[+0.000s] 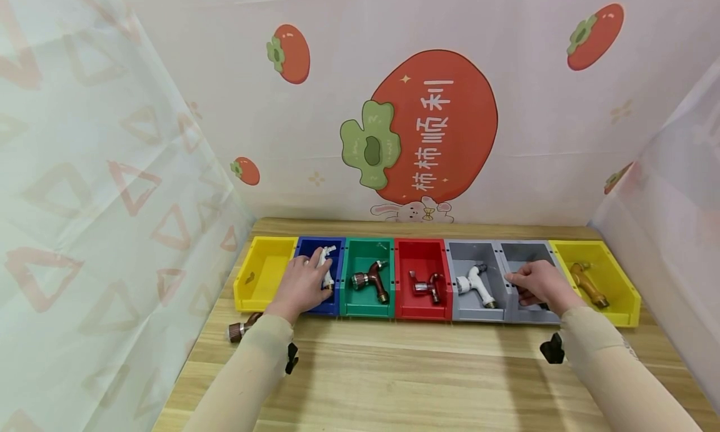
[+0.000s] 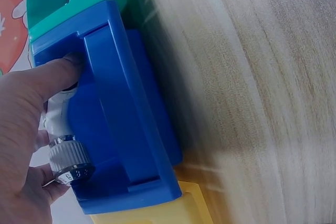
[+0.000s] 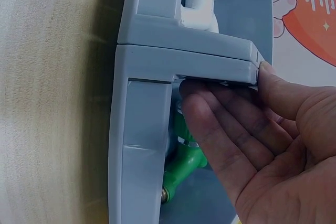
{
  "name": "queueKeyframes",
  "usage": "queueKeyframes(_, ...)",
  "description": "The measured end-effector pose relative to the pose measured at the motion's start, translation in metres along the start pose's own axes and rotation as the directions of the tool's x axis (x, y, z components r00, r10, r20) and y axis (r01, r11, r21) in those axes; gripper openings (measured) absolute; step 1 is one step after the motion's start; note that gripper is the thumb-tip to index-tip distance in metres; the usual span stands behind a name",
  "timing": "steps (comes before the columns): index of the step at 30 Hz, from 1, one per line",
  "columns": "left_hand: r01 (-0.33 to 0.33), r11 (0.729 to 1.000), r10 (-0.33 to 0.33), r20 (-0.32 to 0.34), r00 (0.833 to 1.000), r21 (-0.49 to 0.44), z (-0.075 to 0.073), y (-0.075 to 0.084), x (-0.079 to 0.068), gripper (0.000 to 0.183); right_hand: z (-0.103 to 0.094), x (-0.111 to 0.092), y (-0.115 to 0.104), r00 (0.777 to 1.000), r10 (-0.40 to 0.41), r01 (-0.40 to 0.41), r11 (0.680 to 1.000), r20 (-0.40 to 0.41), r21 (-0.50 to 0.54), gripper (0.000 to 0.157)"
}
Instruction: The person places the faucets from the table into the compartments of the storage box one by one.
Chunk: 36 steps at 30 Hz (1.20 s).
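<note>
My left hand (image 1: 302, 283) reaches into the blue bin (image 2: 126, 103) and grips a white faucet (image 2: 59, 114) with a ribbed grey-white knob. The thumb lies over one end of the faucet; the other fingers are partly hidden behind it. My right hand (image 1: 539, 281) is at the right-hand grey bin (image 1: 525, 252), pinching its left side wall (image 3: 215, 66). The thumb touches the wall's top edge and the fingers lie inside. Below those fingers, a green faucet (image 3: 186, 166) lies in the same bin, mostly hidden in the head view.
A brown faucet (image 1: 242, 327) lies on the wooden table (image 1: 394, 369) before the left yellow bin (image 1: 272, 251). Other bins hold a brown-red faucet (image 1: 375, 281), a red faucet (image 1: 426, 286), another white faucet (image 1: 477, 285) and a yellow faucet (image 1: 587, 285). Printed sheets surround the table.
</note>
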State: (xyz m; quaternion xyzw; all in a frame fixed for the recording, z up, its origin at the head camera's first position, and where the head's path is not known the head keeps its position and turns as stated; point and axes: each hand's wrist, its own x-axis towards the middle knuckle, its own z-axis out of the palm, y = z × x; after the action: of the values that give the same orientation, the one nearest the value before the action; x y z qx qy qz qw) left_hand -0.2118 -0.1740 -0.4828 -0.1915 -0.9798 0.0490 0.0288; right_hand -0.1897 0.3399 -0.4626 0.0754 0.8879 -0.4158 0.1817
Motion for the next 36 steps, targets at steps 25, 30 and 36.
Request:
queueKeyframes(25, 0.017, 1.0, -0.019, 0.123, 0.992, 0.014, 0.0, 0.003, 0.002, 0.072, 0.003, -0.003, -0.002, 1.0, 0.007, -0.007, 1.0, 0.0, -0.005, 0.031)
queueKeyframes(30, 0.011, 1.0, -0.009, 0.132, 0.991, -0.009, -0.005, 0.002, 0.0, 0.065, 0.002, -0.003, -0.001, 1.0, 0.007, -0.007, 1.0, 0.001, -0.008, 0.032)
queueKeyframes(36, 0.015, 0.998, -0.008, 0.118, 0.993, -0.058, -0.014, -0.005, -0.013, 0.059, 0.001, -0.002, -0.001, 1.0, 0.008, -0.008, 1.0, 0.004, -0.002, 0.032)
